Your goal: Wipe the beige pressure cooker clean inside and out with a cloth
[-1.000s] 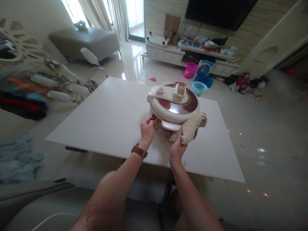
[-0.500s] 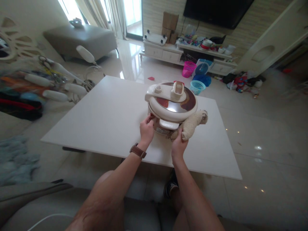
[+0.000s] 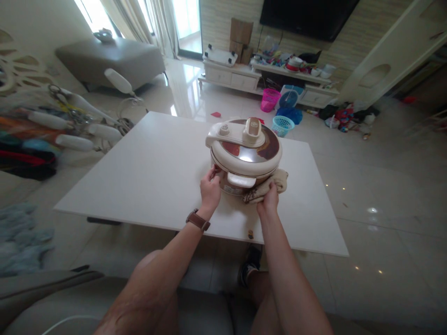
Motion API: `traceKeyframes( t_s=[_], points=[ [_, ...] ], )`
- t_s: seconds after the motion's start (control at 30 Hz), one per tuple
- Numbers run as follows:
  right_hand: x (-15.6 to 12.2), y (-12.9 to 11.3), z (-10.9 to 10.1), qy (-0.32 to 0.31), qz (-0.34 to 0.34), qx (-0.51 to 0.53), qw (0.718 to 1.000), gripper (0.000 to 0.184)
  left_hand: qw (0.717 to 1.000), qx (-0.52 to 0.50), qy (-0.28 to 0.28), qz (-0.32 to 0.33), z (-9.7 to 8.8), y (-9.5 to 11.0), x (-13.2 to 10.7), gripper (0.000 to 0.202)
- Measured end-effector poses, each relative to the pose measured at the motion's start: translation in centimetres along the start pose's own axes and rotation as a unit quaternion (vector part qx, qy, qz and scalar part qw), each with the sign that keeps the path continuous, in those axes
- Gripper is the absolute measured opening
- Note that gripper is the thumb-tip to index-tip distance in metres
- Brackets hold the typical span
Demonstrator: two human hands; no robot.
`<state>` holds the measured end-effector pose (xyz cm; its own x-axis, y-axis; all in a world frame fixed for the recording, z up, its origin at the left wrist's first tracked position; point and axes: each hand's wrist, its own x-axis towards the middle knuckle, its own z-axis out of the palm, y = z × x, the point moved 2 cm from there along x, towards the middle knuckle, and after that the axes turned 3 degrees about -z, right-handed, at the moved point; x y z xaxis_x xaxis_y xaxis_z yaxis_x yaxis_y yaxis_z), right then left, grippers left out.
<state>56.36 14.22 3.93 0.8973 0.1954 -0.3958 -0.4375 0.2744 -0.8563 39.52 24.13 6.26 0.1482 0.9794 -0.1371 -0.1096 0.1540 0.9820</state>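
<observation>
Since half a second ago, our right hand [image 3: 270, 197] has brought the one beige cloth [image 3: 280, 180] from bulging out past the cooker [image 3: 249, 158] to lying bunched against its lower near-right side. Our grip there is clamped on the cloth, thumb on top. Our left hand [image 3: 210, 191] has its fingers curled at the cooker's left side, just below the lid's rim; whether that grip is closed on anything, we cannot tell. We count one cooker, upright on the white table [image 3: 146, 172], right of its middle, with one handle [image 3: 241, 180] facing us. We wear one brown watch [image 3: 198, 219], on the left wrist. Beyond, we see two baskets on the floor: one pink basket [image 3: 268, 103], one light-blue basket [image 3: 282, 132].
</observation>
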Motion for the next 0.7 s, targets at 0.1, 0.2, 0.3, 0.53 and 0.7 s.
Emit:
traceKeyframes(
  t_s=[0.1,0.2,0.3,0.53,0.7],
  points=[
    [0.2,1.1,-0.1,0.004,0.009,-0.023,1.000,0.038,1.000,-0.002,0.000,0.002,0.0,0.0,0.0,0.051],
    [-0.1,1.7,0.0,0.010,-0.016,-0.043,0.999,0.041,1.000,-0.003,0.002,0.002,0.1,0.0,0.0,0.051],
    [-1.3,1.4,0.3,0.010,-0.076,-0.048,0.996,0.049,1.000,-0.003,0.005,0.001,0.2,0.1,-0.1,0.051],
    [-4.2,-1.9,1.0,-0.026,-0.278,-0.071,0.958,0.051,1.000,-0.013,-0.002,-0.006,0.2,0.3,-0.1,0.051],
    [-2.2,-1.6,0.7,0.004,-0.192,-0.031,0.981,0.053,1.000,-0.014,-0.005,-0.012,0.1,0.2,-0.1,0.053]
  ],
)
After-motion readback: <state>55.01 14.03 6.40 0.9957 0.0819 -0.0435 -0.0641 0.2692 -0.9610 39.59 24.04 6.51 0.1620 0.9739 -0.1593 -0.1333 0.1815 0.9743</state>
